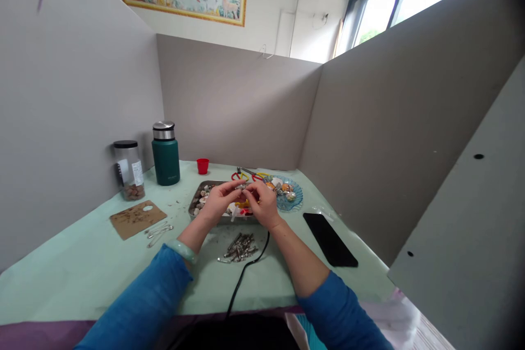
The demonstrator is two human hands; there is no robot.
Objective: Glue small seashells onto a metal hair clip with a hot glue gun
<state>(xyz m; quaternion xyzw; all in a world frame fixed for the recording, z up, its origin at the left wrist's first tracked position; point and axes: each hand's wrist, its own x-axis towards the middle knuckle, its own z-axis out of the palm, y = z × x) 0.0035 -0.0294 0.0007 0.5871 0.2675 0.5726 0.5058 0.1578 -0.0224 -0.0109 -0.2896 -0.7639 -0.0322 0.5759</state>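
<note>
My left hand (222, 198) and my right hand (261, 202) meet above a metal tray (192, 209), fingertips nearly touching. Both sets of fingers are pinched around something small and greyish that I cannot make out. Small stones, white pieces and red and yellow bits lie in the tray, partly hidden by my hands. On the cloth in front of the tray is a pile of small metal pieces (241, 247). A blue glass plate (296, 205) holding orange and silvery items stands just right of my right hand.
Red- and yellow-handled tools (240, 176) and a red cup (202, 166) are behind the tray. Leftward are a green bottle (166, 161), a jar (130, 172), brown card (131, 222) and pins (158, 233). A phone (330, 240) lies right; a black cable (241, 276) crosses in front.
</note>
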